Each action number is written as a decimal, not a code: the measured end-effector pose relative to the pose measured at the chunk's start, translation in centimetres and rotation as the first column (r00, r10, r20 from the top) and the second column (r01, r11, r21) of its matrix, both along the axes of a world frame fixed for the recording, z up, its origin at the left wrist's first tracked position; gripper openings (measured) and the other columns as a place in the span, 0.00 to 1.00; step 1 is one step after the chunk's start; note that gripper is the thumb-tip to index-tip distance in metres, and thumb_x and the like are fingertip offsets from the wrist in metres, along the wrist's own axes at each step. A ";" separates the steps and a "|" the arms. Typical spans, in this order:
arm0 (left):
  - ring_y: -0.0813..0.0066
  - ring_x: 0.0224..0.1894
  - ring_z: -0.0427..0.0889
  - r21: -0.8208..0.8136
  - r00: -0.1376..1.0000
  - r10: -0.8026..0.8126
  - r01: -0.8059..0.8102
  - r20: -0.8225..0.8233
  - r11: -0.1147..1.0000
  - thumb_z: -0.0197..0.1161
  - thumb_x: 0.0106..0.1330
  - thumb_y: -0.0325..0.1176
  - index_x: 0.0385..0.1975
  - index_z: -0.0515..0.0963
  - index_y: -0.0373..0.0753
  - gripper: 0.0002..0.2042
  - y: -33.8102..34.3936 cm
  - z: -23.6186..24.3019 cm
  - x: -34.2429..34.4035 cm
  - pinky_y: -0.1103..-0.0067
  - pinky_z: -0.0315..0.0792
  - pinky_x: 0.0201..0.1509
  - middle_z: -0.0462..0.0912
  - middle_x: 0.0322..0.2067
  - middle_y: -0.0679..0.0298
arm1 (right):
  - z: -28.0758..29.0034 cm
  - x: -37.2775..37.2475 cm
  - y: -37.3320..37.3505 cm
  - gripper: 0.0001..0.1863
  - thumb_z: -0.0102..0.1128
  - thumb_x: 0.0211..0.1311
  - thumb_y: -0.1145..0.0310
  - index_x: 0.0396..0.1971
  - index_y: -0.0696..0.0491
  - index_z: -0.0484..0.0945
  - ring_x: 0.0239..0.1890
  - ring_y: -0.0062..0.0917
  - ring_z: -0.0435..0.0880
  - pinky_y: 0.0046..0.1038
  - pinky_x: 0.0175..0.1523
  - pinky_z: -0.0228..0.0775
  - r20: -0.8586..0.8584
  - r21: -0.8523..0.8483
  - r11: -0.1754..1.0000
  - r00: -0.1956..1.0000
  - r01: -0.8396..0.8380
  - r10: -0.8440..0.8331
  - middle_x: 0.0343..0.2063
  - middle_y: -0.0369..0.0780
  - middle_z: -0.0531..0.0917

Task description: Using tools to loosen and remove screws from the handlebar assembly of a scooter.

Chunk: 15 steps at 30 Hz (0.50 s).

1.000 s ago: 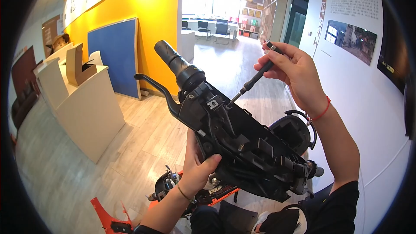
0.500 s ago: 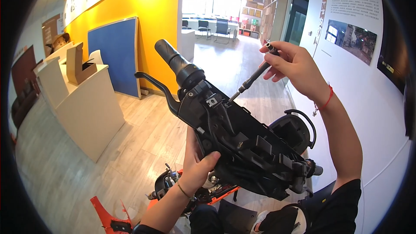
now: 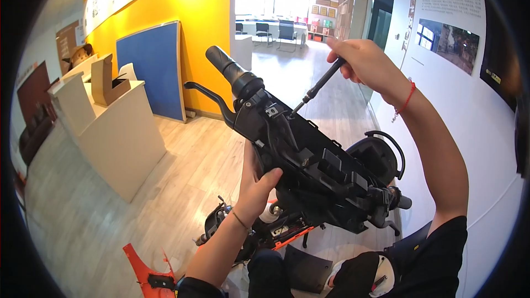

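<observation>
A black handlebar assembly [image 3: 326, 157] with a ribbed grip [image 3: 227, 66] and a brake lever [image 3: 212, 96] slants across the middle of the view, its underside parts exposed. My left hand [image 3: 259, 187] grips its lower left edge, thumb on top and fingers hidden beneath. Above it, my right hand [image 3: 367, 63] is wrapped round the handle of a dark screwdriver [image 3: 320, 86]. The silvery tip of the screwdriver touches the assembly near a small metal bracket [image 3: 271, 111]; the screw itself is too small to make out.
Below lies a partly stripped vehicle frame [image 3: 287, 232] with orange trim. An orange panel [image 3: 144, 273] rests on the floor at lower left. A white counter [image 3: 118, 143] with an open cardboard box [image 3: 107, 85] stands left, a blue board [image 3: 152, 69] behind it. A white wall [image 3: 491, 149] runs along the right.
My right hand has gone from a fingertip hold with the handle's end showing to a fist over the handle's top. The assembly has shifted slightly right in view.
</observation>
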<state>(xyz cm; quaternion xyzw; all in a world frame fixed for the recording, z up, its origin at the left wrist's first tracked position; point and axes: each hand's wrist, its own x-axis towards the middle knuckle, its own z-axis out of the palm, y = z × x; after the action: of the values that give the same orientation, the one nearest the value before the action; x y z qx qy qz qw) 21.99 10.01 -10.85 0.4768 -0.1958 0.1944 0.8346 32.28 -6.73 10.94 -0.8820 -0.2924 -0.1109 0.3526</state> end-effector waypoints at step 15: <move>0.65 0.66 0.59 0.083 0.998 0.042 -0.045 0.042 0.996 0.55 0.57 0.29 0.69 0.41 0.38 0.41 -0.2 0.4 0.1 0.72 0.52 0.69 0.58 0.63 0.56 | -1.4 1.3 0.1 0.19 0.43 0.64 0.58 0.36 0.58 0.78 0.19 0.14 0.66 0.19 0.26 0.57 0.044 0.051 0.999 0.999 -0.009 0.007 0.14 0.32 0.70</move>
<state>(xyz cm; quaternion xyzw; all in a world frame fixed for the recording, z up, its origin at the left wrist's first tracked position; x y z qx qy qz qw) 22.06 9.78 -10.47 0.5116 -0.2099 0.2138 0.8053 33.60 -6.63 9.54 -0.8689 -0.3006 -0.1363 0.3689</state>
